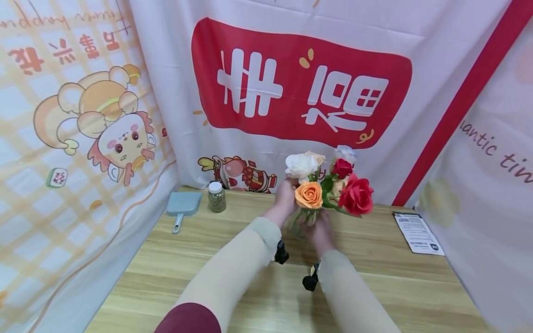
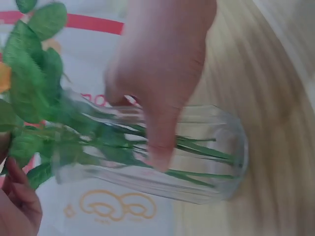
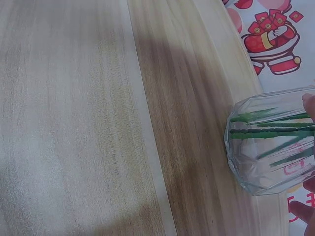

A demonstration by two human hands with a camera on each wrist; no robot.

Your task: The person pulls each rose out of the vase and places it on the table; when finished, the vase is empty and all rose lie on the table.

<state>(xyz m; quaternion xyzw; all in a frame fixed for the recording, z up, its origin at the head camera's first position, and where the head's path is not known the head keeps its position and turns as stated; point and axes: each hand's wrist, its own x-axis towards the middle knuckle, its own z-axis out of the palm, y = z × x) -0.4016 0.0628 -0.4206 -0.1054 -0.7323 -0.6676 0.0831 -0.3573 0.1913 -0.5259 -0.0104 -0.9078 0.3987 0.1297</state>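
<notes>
A clear ribbed glass vase point(image 1: 294, 225) holds a bouquet, its green stems point(image 2: 206, 152) visible through the wall. My right hand point(image 1: 321, 232) grips the vase around its middle, the thumb lying across the glass in the left wrist view. Above the rim are a white rose point(image 1: 300, 165), an orange rose point(image 1: 309, 195) and a large red rose point(image 1: 356, 196). My left hand point(image 1: 286, 199) is up at the blooms, just under the white rose, its curled fingers point(image 2: 22, 194) against the leaves point(image 2: 29, 147). Part of its hold is hidden. Whether the vase's base touches the table cannot be told.
A small blue dustpan point(image 1: 184, 203) lies at the table's back left, beside a white-lidded jar point(image 1: 217, 198) of green bits. A printed packet point(image 1: 418, 233) lies near the right edge. Printed cloth point(image 1: 300, 83) hangs behind the wooden table point(image 1: 275, 296).
</notes>
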